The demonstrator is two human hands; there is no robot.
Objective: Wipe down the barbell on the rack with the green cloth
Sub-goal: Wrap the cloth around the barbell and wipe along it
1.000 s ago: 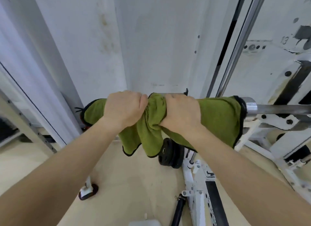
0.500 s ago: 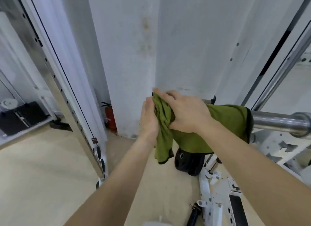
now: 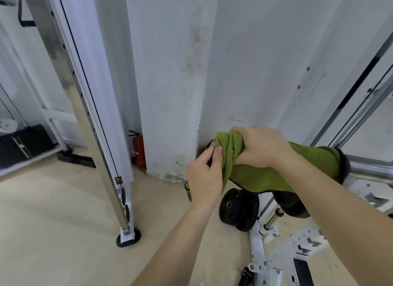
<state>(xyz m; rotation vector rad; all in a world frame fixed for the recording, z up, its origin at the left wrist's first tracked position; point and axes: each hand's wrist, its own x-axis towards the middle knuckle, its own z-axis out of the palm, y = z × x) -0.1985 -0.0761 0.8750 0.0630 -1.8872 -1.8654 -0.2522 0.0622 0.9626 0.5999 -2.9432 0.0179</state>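
Hands clamped on green cloth [image 3: 265, 177] over barbell [image 3: 370, 166] end: right hand [image 3: 261, 147] on top, left hand [image 3: 205, 175] pinching beside.

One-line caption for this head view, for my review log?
Both hands, right hand and left hand, grip the green cloth wrapped over the end of the racked barbell.

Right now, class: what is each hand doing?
Left hand: closed on the bunched end of the green cloth.
Right hand: closed over the green cloth, gripping it around the barbell.
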